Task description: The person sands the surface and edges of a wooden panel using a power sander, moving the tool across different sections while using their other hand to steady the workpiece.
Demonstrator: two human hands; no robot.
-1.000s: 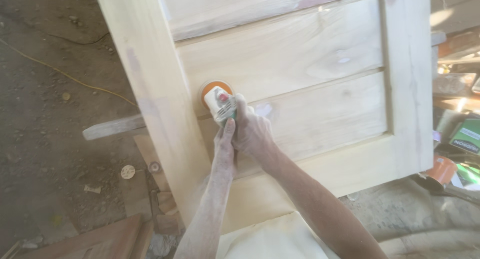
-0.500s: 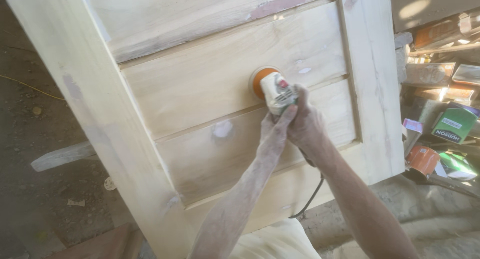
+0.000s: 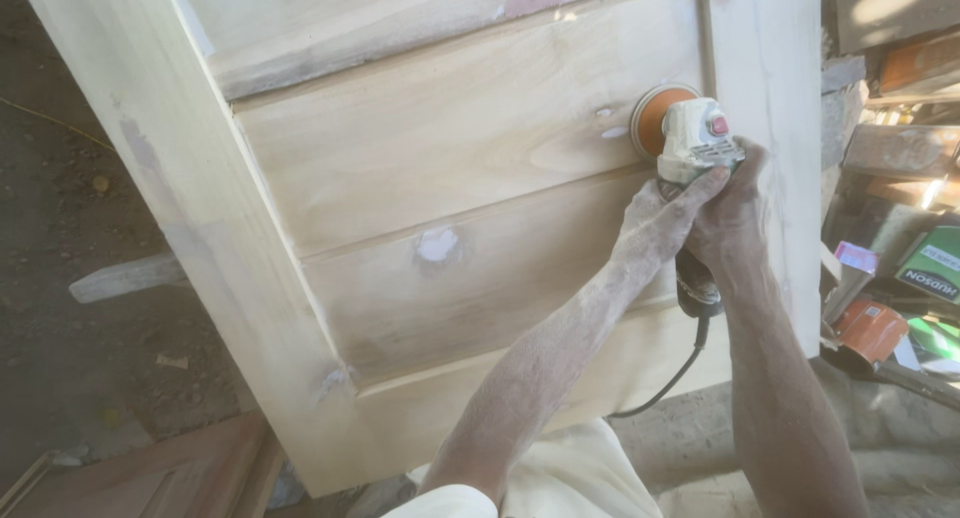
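A pale unfinished wooden door (image 3: 470, 128) with recessed panels lies slanted in front of me. A dusty hand sander (image 3: 692, 138) with an orange disc presses on the upper panel close to the door's right stile. My left hand (image 3: 660, 223) grips the sander's body from the left. My right hand (image 3: 735, 213) wraps the same body from the right, over the dark handle end. A black cord (image 3: 670, 383) hangs down from the tool across the lower rail. A white filler patch (image 3: 437, 245) marks the lower panel.
Bare dirt ground (image 3: 70, 308) lies left of the door, with a grey plank (image 3: 125, 276) sticking out. Reddish wood (image 3: 170, 473) sits at the lower left. At the right are stacked boxes, a green carton (image 3: 930, 263) and an orange object (image 3: 870, 328).
Both hands have carried the sander from the left end of the panel across to its right end. The view has shifted along with it.
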